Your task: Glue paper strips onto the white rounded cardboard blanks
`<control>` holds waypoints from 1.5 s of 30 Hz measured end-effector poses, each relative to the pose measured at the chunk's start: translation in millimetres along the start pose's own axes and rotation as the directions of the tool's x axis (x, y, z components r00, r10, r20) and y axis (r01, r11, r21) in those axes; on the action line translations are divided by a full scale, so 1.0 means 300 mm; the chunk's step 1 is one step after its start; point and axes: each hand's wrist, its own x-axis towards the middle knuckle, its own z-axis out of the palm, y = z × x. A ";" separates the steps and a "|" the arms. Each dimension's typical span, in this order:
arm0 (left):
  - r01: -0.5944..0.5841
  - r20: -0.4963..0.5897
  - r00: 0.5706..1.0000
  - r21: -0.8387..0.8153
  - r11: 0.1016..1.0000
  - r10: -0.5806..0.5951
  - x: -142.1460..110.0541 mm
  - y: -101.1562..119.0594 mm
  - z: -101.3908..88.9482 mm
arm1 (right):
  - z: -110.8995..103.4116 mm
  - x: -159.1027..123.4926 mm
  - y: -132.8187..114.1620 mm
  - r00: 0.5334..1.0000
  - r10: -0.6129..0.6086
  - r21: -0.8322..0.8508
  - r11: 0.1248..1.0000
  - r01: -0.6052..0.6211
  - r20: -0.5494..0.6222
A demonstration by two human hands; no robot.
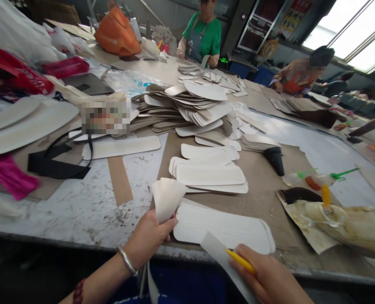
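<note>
My left hand [154,236] is closed around a fanned bunch of cream-white flat strips [167,195], which stand up from the fist. In my right hand [265,272], near the table's front edge, is a slim yellow pointed tool [242,261]; its exact kind I cannot make out. A long pale strip [221,253] runs beneath that hand, and whether the fingers grip it too is hidden. Just beyond both hands lies a stack of white rounded panels [222,223]. Farther back are more white panels [209,174] in overlapping layers.
A large heap of panels [194,105] rises mid-table. At right lie a black cone [273,160], small bottles with green tips [320,179] and a stained container [342,217]. Bags, including an orange one [118,31], crowd the left. Co-workers [203,38] stand across the table.
</note>
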 end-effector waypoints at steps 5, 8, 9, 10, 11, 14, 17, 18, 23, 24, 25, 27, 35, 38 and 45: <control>0.021 0.022 1.000 0.022 1.000 -0.021 0.012 -0.006 -0.003 | -0.012 0.216 -0.090 0.953 0.004 0.017 1.000 -0.009 0.302; 0.035 0.041 0.999 0.016 0.999 -0.035 0.020 -0.020 -0.006 | -0.017 0.296 -0.113 0.938 -0.002 -0.002 1.000 0.003 0.347; 0.041 0.045 0.998 0.014 0.999 -0.042 0.022 -0.022 -0.006 | -0.016 0.313 -0.116 0.940 -0.008 -0.027 0.999 0.018 0.342; 0.049 0.049 0.998 0.013 0.999 -0.049 0.025 -0.024 -0.007 | -0.015 0.325 -0.116 0.944 -0.013 -0.058 0.998 0.034 0.329; 0.057 0.052 0.997 0.012 0.998 -0.057 0.027 -0.024 -0.007 | -0.014 0.333 -0.116 0.949 -0.013 -0.091 0.995 0.044 0.316; 0.079 0.055 0.995 0.019 0.997 -0.080 0.032 -0.018 -0.005 | -0.013 0.339 -0.118 0.952 0.008 -0.159 0.986 0.042 0.305; 0.094 0.051 0.994 0.033 0.995 -0.095 0.030 -0.016 -0.003 | -0.017 0.335 -0.128 0.948 0.026 -0.200 0.979 0.040 0.318; 0.097 0.051 0.994 0.038 0.995 -0.099 0.029 -0.016 -0.003 | -0.019 0.334 -0.133 0.947 0.031 -0.213 0.976 0.041 0.321; 0.083 0.022 0.996 0.065 0.994 -0.085 0.015 -0.009 -0.002 | -0.025 0.332 -0.149 0.946 0.051 -0.242 0.970 0.029 0.319; 0.076 -0.001 0.997 0.082 0.994 -0.076 0.011 -0.003 0.000 | -0.025 0.332 -0.149 0.947 0.054 -0.248 0.968 0.028 0.316; 0.070 -0.027 0.997 0.105 0.992 -0.068 0.007 0.004 0.002 | -0.025 0.332 -0.148 0.948 0.054 -0.255 0.967 0.029 0.313; 0.058 -0.068 0.997 0.154 0.986 -0.048 0.000 0.017 0.008 | -0.022 0.332 -0.146 0.950 0.055 -0.272 0.962 0.033 0.309; 0.037 -0.098 0.995 0.171 0.985 -0.020 0.006 0.011 0.032 | -0.014 0.306 -0.148 0.969 0.045 -0.370 0.928 0.049 0.241; 0.052 -0.089 0.995 0.171 0.984 -0.037 0.011 0.004 0.035 | -0.057 0.240 -0.096 0.970 0.060 -0.328 0.944 0.021 0.234; 0.115 -0.107 0.989 0.151 0.982 -0.099 0.011 0.002 0.034 | -0.157 0.052 0.136 0.961 0.272 -0.281 0.920 -0.275 -0.052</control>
